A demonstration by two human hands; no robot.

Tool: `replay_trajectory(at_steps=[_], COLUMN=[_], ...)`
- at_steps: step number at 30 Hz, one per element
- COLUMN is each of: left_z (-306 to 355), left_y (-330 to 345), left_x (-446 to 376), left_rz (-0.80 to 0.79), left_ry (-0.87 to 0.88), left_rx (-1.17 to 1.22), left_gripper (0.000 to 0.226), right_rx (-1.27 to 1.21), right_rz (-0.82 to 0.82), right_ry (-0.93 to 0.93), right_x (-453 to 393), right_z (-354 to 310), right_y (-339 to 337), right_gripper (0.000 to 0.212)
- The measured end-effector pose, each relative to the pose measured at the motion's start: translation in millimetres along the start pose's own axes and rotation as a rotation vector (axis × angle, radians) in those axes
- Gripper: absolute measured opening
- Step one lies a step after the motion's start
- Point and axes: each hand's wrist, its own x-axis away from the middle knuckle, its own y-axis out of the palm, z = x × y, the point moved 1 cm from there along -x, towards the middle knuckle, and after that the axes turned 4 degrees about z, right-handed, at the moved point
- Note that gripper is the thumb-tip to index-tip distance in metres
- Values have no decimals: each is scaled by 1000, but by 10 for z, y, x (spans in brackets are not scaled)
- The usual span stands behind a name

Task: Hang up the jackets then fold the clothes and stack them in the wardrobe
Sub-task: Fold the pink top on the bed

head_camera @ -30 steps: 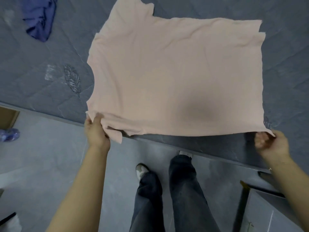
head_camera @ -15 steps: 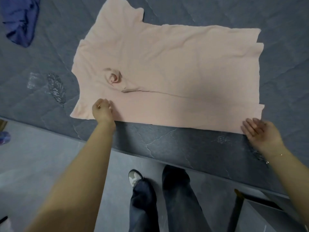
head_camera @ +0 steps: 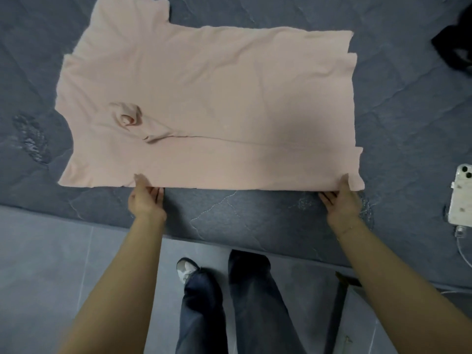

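Note:
A pale pink T-shirt (head_camera: 209,103) lies spread flat on the grey quilted bed cover (head_camera: 245,213), sleeves to the left and hem to the right, with a small bunched crease left of its middle. My left hand (head_camera: 146,199) is at the shirt's near edge, close to the sleeve. Its thumb touches the fabric while its fingers lie straight on the cover. My right hand (head_camera: 341,200) is at the near right corner in the same way, thumb on the edge and fingers extended just below it.
A white phone (head_camera: 461,195) with a cable lies on the bed to the right of my right hand. A black garment (head_camera: 454,52) sits at the far right. The bed's edge runs above my legs (head_camera: 229,302), and a piece of furniture (head_camera: 344,290) stands at the lower right.
The shirt, earlier held up by its near edge, now lies flat on the bed. Both hands have let go and shifted along the near edge, thumbs on the fabric.

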Motion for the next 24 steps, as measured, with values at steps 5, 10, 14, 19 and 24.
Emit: replay_trajectory(at_steps=[5, 10, 14, 19, 24], left_z=[76, 91, 340, 966, 1311], left_y=[-149, -424, -648, -851, -945], left_x=[-120, -203, -357, -868, -1397], left_rz=[161, 9, 2, -16, -184], left_ry=[102, 64, 248, 580, 685], left_rx=[-46, -25, -161, -460, -780], left_gripper=[25, 13, 45, 60, 29], right_rx=[-28, -94, -62, 53, 137], right_rz=[31, 50, -18, -94, -192], right_ry=[5, 65, 157, 230, 240], right_x=[-109, -13, 297, 953, 1577], right_z=[-12, 38, 320, 979, 1535], right_y=[-203, -194, 26, 649, 1566], right_gripper=[35, 43, 36, 28, 12])
